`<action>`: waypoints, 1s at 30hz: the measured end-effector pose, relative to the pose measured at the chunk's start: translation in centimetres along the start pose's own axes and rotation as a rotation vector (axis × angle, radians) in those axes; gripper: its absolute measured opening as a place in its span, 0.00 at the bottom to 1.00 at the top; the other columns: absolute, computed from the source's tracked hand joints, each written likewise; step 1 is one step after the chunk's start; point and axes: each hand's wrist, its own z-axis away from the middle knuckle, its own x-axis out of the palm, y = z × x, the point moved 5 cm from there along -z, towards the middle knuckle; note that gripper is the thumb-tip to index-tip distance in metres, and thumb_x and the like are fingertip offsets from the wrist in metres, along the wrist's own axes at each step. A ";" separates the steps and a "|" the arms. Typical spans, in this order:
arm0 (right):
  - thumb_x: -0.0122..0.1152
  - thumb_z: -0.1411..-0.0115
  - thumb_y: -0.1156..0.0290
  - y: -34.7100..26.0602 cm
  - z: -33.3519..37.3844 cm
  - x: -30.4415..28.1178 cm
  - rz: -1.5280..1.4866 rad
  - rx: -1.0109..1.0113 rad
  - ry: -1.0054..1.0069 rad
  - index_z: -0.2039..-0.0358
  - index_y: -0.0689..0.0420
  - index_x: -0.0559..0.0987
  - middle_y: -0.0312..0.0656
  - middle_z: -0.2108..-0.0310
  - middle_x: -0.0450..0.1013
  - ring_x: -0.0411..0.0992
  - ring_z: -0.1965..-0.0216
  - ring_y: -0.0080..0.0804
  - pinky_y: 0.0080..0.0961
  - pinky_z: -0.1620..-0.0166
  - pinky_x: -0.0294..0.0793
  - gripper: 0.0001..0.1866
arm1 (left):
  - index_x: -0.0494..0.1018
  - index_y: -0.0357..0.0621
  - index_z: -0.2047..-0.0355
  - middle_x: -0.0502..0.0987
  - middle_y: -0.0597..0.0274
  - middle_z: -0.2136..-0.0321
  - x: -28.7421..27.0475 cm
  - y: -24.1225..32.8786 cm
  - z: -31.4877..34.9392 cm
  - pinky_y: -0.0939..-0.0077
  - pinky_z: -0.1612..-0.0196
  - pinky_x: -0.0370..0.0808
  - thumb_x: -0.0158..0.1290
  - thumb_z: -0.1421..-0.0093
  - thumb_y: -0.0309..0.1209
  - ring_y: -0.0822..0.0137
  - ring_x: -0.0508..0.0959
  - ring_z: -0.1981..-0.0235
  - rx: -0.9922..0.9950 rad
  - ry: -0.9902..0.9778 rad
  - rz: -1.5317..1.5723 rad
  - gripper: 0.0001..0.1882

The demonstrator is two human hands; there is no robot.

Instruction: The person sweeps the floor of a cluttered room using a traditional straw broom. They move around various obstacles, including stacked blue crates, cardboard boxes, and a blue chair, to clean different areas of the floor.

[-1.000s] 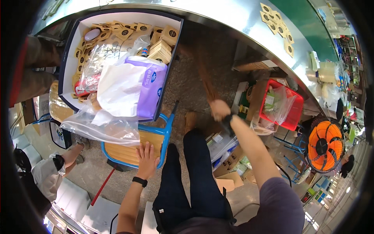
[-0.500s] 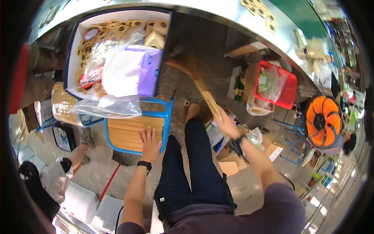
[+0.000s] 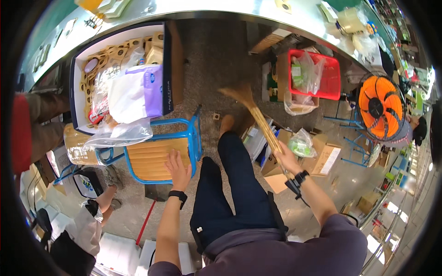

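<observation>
My right hand [image 3: 288, 159] is closed around the handle of a straw broom [image 3: 261, 120]. Its bristles point away from me, toward the dark floor under the workbench. On my left, a chair [image 3: 154, 158] with a blue metal frame and a slatted wooden panel stands beside my legs. My left hand [image 3: 178, 171] rests on that wood, fingers outstretched, holding nothing. A small brown square piece [image 3: 216, 117] lies on the floor near my foot, left of the broom.
A large open box [image 3: 167, 69] holds brown pieces and plastic bags. Beneath the workbench [image 3: 202, 11] edge sits a red basket [image 3: 329, 78]. Farther right stands an orange fan [image 3: 376, 108]. Cartons [image 3: 324, 160] lie beside my right hand. Another person's leg [image 3: 108, 195] shows at left.
The broom's bristles have swung right and nearer to me, and my right hand has come back with the handle. My left hand stays on the chair. The whole view has shifted slightly.
</observation>
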 end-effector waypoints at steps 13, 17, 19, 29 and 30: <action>0.55 0.45 0.61 -1.6 -16.0 2.5 -0.743 0.088 -0.444 0.47 0.56 0.59 0.44 0.59 0.67 0.73 0.71 0.29 0.23 0.73 0.73 0.28 | 0.63 0.38 0.64 0.70 0.56 0.74 13.6 22.4 -18.6 0.66 0.74 0.74 0.53 0.47 0.41 0.62 0.75 0.74 -0.731 -0.953 1.302 0.20; 0.51 0.45 0.59 10.2 -23.9 -9.7 -0.872 0.385 0.423 0.63 0.58 0.70 0.39 0.75 0.69 0.69 0.81 0.28 0.20 0.80 0.72 0.16 | 0.56 0.44 0.62 0.65 0.61 0.81 15.4 21.2 -18.7 0.72 0.86 0.70 0.53 0.48 0.30 0.68 0.70 0.86 -0.656 -0.823 1.171 0.18; 0.49 0.48 0.62 15.4 -26.4 -13.7 -0.959 0.497 0.603 0.65 0.60 0.71 0.39 0.80 0.67 0.68 0.83 0.31 0.24 0.83 0.70 0.15 | 0.56 0.46 0.59 0.65 0.61 0.81 14.8 20.6 -18.4 0.74 0.86 0.70 0.51 0.47 0.28 0.69 0.70 0.86 -0.622 -0.800 1.184 0.18; 0.49 0.54 0.77 25.3 -29.3 -17.6 -1.056 0.476 0.866 0.68 0.71 0.71 0.56 0.65 0.68 0.72 0.72 0.48 0.37 0.79 0.78 0.12 | 0.52 0.43 0.49 0.66 0.59 0.74 10.2 19.6 -19.3 0.72 0.79 0.77 0.46 0.46 0.24 0.69 0.73 0.80 -0.588 -0.922 0.927 0.24; 0.50 0.55 0.76 27.3 -29.1 -17.6 -0.924 0.499 0.881 0.68 0.71 0.71 0.56 0.66 0.69 0.72 0.73 0.49 0.37 0.79 0.78 0.13 | 0.52 0.43 0.50 0.66 0.59 0.74 9.6 19.4 -19.2 0.72 0.79 0.76 0.45 0.45 0.24 0.69 0.73 0.80 -0.588 -0.926 0.897 0.23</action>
